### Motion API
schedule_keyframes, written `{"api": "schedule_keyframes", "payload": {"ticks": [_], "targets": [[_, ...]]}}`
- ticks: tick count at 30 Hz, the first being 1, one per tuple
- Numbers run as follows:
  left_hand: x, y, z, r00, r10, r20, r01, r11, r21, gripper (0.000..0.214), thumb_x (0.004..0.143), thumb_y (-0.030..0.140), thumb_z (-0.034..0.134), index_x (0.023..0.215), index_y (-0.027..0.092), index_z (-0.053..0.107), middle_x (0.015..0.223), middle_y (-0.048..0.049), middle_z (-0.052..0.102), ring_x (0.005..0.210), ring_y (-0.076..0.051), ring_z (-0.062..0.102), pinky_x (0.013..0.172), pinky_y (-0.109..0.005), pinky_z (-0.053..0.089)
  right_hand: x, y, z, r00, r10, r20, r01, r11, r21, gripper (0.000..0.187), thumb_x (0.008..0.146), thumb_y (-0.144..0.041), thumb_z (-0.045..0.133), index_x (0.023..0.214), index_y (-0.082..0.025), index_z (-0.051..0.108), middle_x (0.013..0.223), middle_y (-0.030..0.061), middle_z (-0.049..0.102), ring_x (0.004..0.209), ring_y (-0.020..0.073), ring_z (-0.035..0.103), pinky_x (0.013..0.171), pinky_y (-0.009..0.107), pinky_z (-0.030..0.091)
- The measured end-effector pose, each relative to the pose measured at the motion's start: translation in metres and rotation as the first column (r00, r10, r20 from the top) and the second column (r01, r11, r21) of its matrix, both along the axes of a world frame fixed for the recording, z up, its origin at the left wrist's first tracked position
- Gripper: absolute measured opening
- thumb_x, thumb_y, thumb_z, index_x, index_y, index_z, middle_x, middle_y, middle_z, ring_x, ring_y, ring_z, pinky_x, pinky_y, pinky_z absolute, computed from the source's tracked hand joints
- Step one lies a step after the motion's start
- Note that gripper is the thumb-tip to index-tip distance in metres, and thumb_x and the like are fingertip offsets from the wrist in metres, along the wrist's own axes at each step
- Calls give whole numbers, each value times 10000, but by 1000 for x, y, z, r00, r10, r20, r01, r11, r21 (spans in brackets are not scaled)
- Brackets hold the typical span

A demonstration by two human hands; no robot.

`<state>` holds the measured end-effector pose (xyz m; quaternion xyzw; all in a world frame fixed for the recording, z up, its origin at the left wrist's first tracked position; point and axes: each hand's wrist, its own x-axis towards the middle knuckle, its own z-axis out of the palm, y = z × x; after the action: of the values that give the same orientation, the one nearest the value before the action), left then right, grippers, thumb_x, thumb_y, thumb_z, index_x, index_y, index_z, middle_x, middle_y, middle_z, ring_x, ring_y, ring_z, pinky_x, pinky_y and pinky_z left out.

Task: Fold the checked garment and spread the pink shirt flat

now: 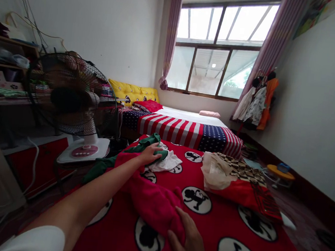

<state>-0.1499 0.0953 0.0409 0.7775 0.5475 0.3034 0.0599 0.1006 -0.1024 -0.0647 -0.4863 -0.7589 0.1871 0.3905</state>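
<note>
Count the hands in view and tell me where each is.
2: the left hand at the green cloth, the right hand nearer the camera, at the pink cloth. Neither is hidden, though the cloth may cover some fingertips.

Light: window, upper panes blown out | lower left: dim | edges: stretched

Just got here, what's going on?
A person is handling clothes on a red monkey-print cover. The right hand is on the near end of a crumpled pink garment. The left hand is stretched out to the garment's far end, by a green cloth and a white cloth. Whether either hand grips firmly isn't clear. A pile of fabrics lies off to the right, apart from both hands.
</note>
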Motion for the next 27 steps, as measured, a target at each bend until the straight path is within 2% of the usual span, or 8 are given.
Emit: {"api": "schedule_keyframes", "payload": {"ticks": [3,5,10,16,20,22,24,27], "targets": [[-12,-35,-4,991,-124,-56,123,992,-25,267,874,323,547,1083,237,690,1292,-35,588,1196,-192,533,1046,-272,376,-1,-1,1,999,-10,-42,10,1000,-15,497,812,-290,581,1299,-205,524,1294,89,580,1207,243,526,1016,355,432],[-27,-58,-7,980,-164,-110,158,985,-63,285,832,355,612,1093,269,685,1256,-26,612,1197,-203,523,1060,-300,357,-1,-1,2,996,-7,-85,5,1000,-17,478,819,-309,586,1284,-211,537,1290,86,583,1206,243,527,1013,351,433],[-71,-106,-28,983,6,-186,-29,992,-120,498,718,290,700,1198,190,613,1281,-139,566,1179,-308,508,1011,-430,377,1,-2,5,963,-24,-270,16,999,-35,429,810,-350,614,1218,-222,594,1255,75,612,1185,248,547,1012,358,434],[-102,-172,-49,981,4,-196,-52,969,-242,181,707,132,526,733,192,694,783,-30,686,758,-179,627,699,-247,451,7,-5,8,895,-76,-440,47,996,-75,323,783,-320,632,1073,-184,675,1073,98,698,999,258,647,884,360,512],[-100,-208,-54,998,40,-44,-50,963,-265,156,751,243,548,780,200,695,756,-19,682,690,-163,613,651,-239,452,-10,-22,40,896,-11,-444,67,991,112,217,807,-205,580,998,-209,680,1001,68,711,961,220,651,845,321,514],[-95,-214,-52,980,108,168,-61,963,-262,257,779,368,574,942,201,680,807,-28,690,694,-171,625,656,-255,481,-30,-41,61,930,161,-330,-67,958,277,240,833,-135,522,993,-234,672,996,47,707,964,191,639,859,303,499],[-92,-213,-51,912,178,369,-106,972,-208,441,771,472,590,1106,187,617,945,-63,685,751,-193,647,690,-293,518,-52,-66,73,909,406,-94,-345,859,378,286,864,-116,468,1006,-264,667,976,25,711,898,171,640,805,285,506],[-91,-205,-50,853,241,463,-225,970,-90,599,751,541,600,1206,155,547,1144,-127,612,894,-233,649,806,-365,528,-78,-101,71,709,674,207,-705,663,252,247,893,-195,481,972,-317,681,859,-25,723,703,140,644,641,229,512]]}}
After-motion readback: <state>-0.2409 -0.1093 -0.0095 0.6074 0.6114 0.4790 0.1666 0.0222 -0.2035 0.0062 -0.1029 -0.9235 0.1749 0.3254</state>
